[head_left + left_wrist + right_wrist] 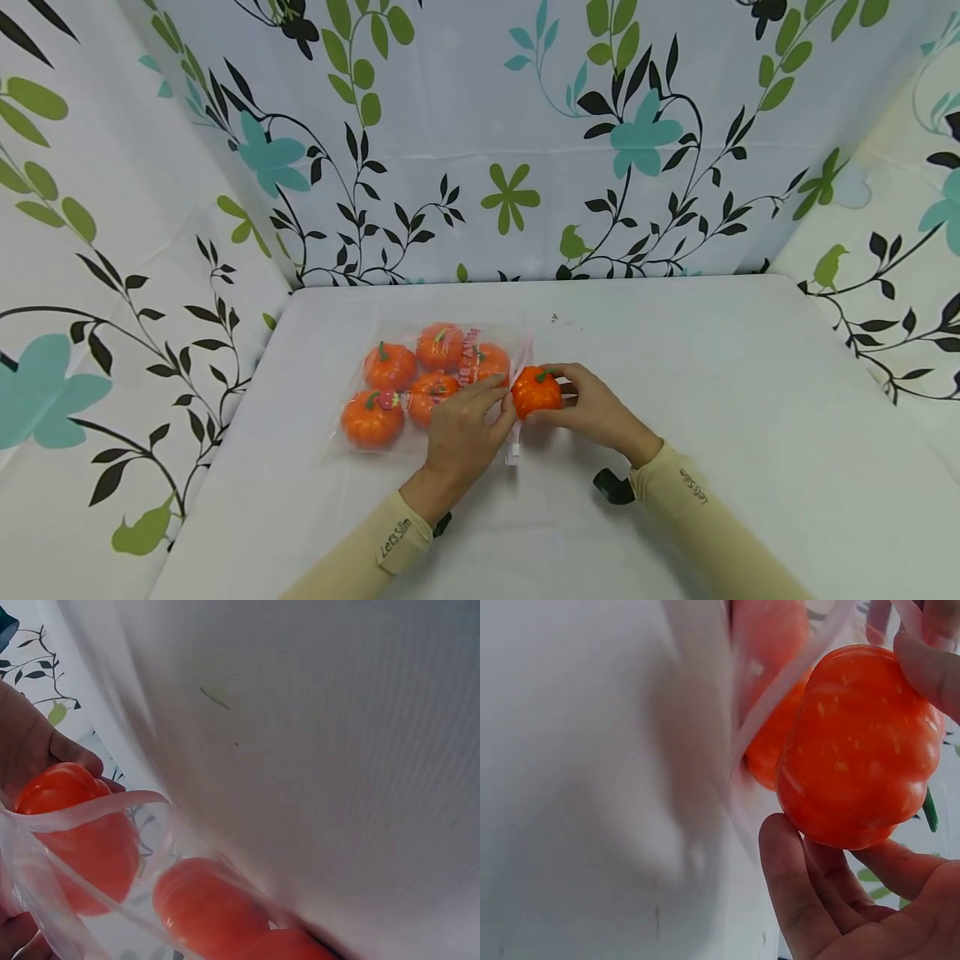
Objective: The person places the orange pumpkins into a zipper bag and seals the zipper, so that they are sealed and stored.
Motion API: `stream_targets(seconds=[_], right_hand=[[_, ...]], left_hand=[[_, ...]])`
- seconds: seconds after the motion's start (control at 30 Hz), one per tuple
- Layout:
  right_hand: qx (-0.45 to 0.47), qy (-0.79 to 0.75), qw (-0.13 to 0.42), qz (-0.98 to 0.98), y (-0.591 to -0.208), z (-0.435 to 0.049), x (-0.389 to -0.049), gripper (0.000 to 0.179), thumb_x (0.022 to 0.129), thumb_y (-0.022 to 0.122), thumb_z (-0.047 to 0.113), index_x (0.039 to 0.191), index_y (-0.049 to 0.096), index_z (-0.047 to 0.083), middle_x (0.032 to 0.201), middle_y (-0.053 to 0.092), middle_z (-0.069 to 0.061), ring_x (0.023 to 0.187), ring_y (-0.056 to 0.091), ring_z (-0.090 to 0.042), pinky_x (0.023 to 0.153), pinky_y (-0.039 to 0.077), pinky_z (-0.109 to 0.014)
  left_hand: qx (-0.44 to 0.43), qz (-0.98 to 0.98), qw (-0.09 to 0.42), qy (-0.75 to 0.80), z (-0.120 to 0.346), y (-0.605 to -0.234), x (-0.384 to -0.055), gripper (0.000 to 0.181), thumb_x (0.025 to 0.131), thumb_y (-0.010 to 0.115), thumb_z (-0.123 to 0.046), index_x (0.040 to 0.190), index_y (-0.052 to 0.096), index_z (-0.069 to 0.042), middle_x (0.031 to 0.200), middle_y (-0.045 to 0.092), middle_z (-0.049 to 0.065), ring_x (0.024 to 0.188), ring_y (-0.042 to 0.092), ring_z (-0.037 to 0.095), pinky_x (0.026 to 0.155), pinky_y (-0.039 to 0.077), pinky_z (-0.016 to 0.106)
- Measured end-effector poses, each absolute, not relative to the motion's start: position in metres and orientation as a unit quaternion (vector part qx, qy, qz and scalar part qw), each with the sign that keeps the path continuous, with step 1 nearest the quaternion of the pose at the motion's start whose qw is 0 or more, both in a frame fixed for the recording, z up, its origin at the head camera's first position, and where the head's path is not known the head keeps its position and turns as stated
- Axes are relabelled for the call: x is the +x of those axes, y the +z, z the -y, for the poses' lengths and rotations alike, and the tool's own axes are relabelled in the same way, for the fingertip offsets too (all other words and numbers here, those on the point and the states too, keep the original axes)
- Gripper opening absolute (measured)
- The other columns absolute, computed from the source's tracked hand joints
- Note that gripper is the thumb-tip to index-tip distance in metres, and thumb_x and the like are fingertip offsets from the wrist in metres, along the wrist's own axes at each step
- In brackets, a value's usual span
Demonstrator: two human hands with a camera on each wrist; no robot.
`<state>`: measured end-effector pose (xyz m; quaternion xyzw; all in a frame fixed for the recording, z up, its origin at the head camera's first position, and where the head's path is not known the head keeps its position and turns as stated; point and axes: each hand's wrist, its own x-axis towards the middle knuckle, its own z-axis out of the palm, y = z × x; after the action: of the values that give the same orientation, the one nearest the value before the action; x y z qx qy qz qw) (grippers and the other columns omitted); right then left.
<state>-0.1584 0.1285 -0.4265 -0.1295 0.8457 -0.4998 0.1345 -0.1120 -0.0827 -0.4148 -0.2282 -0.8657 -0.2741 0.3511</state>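
A clear zip bag with a pink-edged mouth (527, 346) lies on the table, several small orange toy pumpkins (390, 365) inside it. My left hand (463, 429) pinches the near part of the bag's mouth. My right hand (596, 410) grips another orange pumpkin (536, 395) with a green stem, right at that mouth. In the left wrist view, the bag's pink rim (112, 808) crosses in front of this pumpkin, and part of it shows through the film. Fingers and thumb hold the pumpkin (862, 750) from opposite sides in the right wrist view.
A white zip slider (513, 455) hangs at the mouth's near end. The white-covered table (712, 358) meets a leaf-patterned curtain (450, 167) at the back. Small dark specks (555, 318) mark the cloth beyond the bag. Dark wrist devices (613, 487) sit below the forearms.
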Motion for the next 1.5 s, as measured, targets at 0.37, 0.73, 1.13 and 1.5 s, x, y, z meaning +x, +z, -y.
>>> stream_targets(seconds=[0.37,0.73,1.13,1.5], right_hand=[[-0.17,-0.518,0.165,-0.822,-0.433,-0.103,-0.159,0.065,0.08,0.086,0.027,0.136,0.06,0.007,0.129,0.054,-0.013,0.116,0.061,-0.032,0.095,0.054,-0.044],[-0.172,-0.43,0.06,-0.884,-0.439,-0.085,-0.156,0.064,0.069,0.087,0.012,0.127,0.059,0.008,0.124,0.058,-0.007,0.106,0.065,-0.026,0.084,0.055,-0.04],[-0.191,-0.495,0.156,-0.833,-0.436,-0.101,-0.162,0.061,0.077,0.085,0.018,0.132,0.06,0.01,0.133,0.057,-0.007,0.112,0.061,-0.026,0.088,0.054,-0.039],[-0.193,-0.517,0.15,-0.82,-0.435,-0.105,-0.162,0.048,0.078,0.088,0.022,0.119,0.066,0.009,0.119,0.064,-0.005,0.101,0.068,-0.021,0.081,0.058,-0.035]], left_hand=[[-0.233,0.864,0.356,-0.269,0.081,-0.417,-0.112,0.012,0.081,0.08,-0.01,0.088,0.08,0.0,0.099,0.077,0.012,0.089,0.075,0.025,0.077,0.059,0.035],[-0.243,0.859,0.372,-0.254,0.078,-0.416,-0.114,0.013,0.08,0.075,-0.005,0.09,0.081,0.0,0.103,0.076,0.013,0.089,0.075,0.025,0.077,0.06,0.034],[-0.243,0.861,0.364,-0.259,0.078,-0.415,-0.115,0.012,0.079,0.078,-0.006,0.089,0.081,0.0,0.101,0.076,0.013,0.088,0.075,0.025,0.074,0.06,0.034],[-0.245,0.868,0.366,-0.23,0.076,-0.415,-0.116,0.011,0.08,0.079,-0.009,0.088,0.082,-0.002,0.101,0.076,0.01,0.088,0.075,0.023,0.076,0.06,0.033]])
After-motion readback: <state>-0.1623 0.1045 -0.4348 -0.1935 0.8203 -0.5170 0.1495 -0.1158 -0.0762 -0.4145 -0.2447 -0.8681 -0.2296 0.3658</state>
